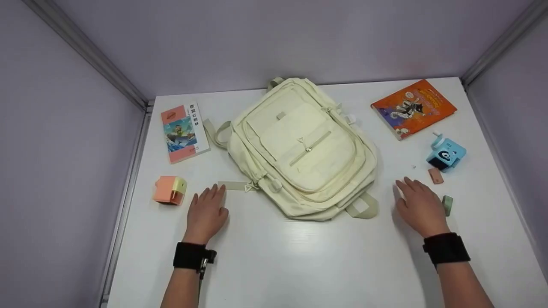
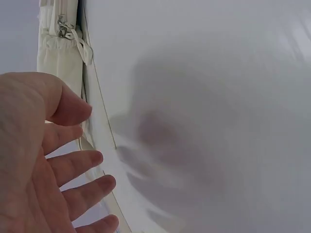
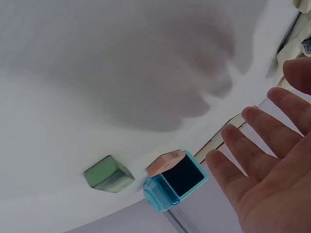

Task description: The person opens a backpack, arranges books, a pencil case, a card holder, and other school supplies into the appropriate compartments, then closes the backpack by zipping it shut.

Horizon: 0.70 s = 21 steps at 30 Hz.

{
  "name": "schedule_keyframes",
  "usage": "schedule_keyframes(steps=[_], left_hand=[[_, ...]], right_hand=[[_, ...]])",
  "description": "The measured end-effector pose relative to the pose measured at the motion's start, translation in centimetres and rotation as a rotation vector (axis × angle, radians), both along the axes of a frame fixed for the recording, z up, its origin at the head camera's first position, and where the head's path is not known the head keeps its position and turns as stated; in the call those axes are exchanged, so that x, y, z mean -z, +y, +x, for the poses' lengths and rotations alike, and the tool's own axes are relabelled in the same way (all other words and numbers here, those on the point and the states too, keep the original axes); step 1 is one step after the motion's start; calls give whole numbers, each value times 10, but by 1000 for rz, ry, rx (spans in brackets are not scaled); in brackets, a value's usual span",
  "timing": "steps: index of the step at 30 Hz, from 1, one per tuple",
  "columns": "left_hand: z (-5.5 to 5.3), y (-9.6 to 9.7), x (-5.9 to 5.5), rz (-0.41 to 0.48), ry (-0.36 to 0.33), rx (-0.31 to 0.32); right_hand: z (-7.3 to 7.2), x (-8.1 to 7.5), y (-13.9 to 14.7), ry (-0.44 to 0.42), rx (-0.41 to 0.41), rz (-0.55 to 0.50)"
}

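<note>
Backpack [image 1: 302, 147] lies front panel up, mid-counter, 12 o'clock of both hands. Left hand [image 1: 206, 214]: fingers loosely spread, holding nothing, tips by the grey strap [image 1: 233, 185] at the bag's 8 o'clock; can't tell if they touch. Right hand [image 1: 421, 207]: fingers relaxed, slightly apart, nothing held, green block [image 1: 447, 205] just beside at 3 o'clock.

Handling, best guess: bag is soft fabric, floppy, bulky, grippy rather than slick, not fragile. Weight unknown, contents hidden. Best hold is likely the webbing loop [image 1: 371, 210] at its 4–5 o'clock edge; the strap would probably just drag it round. Pinched panels should sag.

Around it: orange book [image 1: 413, 109] at the bag's 2–3 o'clock, pink-and-white book [image 1: 185, 132] at 9. Orange sharpener [image 1: 169, 189] at the left hand's 10. Blue sharpener [image 1: 447, 155] and pink block [image 1: 436, 176] at the right hand's 1; both sharpeners look like hard plastic.

Counter [image 1: 308, 265]: white, smooth, glossy, with glare at the bag's 6; light items probably slide. Room: pale lilac panels [image 1: 257, 38] on three sides, metal framing at the corners.
</note>
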<state>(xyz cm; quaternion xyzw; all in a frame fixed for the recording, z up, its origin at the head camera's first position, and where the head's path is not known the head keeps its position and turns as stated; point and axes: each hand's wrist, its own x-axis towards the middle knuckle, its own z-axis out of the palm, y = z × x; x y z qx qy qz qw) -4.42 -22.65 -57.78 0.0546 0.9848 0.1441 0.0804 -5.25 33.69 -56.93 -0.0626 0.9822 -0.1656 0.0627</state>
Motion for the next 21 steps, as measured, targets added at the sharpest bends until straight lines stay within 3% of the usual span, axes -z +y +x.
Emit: schedule_keyframes(steps=[6,9,13,16,21], left_hand=[[-5,43,-13,125,-50,17],[-9,78,-14,200,-46,29],[-16,117,-10,210,-17,59],[-19,132,-6,172,-4,81],[-24,133,-3,59,10,59]], right_hand=[[-38,-8,-23,-29,25,-159],[-64,-8,-34,-64,50,-255],[-90,-3,-46,-128,74,-331],[-96,3,-55,-126,85,-356],[-85,7,-63,-125,134,-449]])
